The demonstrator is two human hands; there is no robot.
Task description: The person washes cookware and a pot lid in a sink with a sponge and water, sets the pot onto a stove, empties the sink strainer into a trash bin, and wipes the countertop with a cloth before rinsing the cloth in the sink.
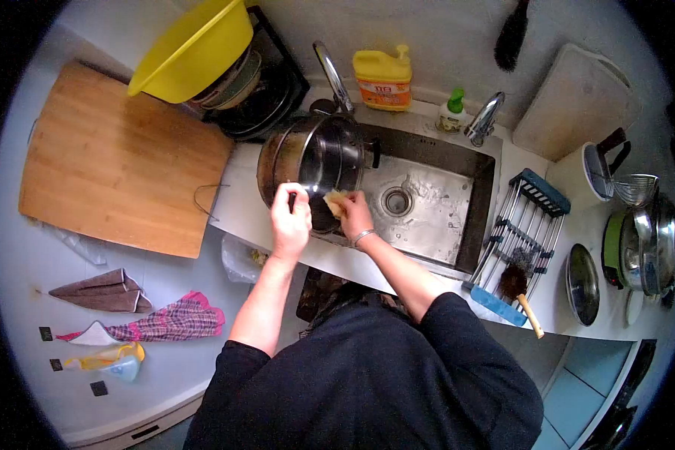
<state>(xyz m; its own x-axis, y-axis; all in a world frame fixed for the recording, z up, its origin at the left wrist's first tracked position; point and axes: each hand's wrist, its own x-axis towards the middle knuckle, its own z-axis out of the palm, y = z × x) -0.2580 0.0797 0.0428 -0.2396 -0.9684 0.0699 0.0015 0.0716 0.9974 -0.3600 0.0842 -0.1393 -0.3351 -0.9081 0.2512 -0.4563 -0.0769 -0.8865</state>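
Observation:
A deep stainless steel pot (281,154) is tipped on its side over the left end of the sink (487,169), its shiny inside turned toward the basin. One dark side handle (375,153) sticks out over the sink. My left hand (291,221) is closed on the pot's near edge, where a bit of dark handle shows under the fingers. Pinched in my right hand (355,217) is a pale yellow sponge (335,202) at the near part of the pot's mouth. I cannot tell whether the sponge touches the metal.
Behind the sink stand a yellow detergent jug (382,81), a green-topped pump bottle (451,112) and a faucet (486,120). A drying rack (521,225) with a brush (515,283) lies right. Left are a wooden board (124,161) and a yellow basin (195,56).

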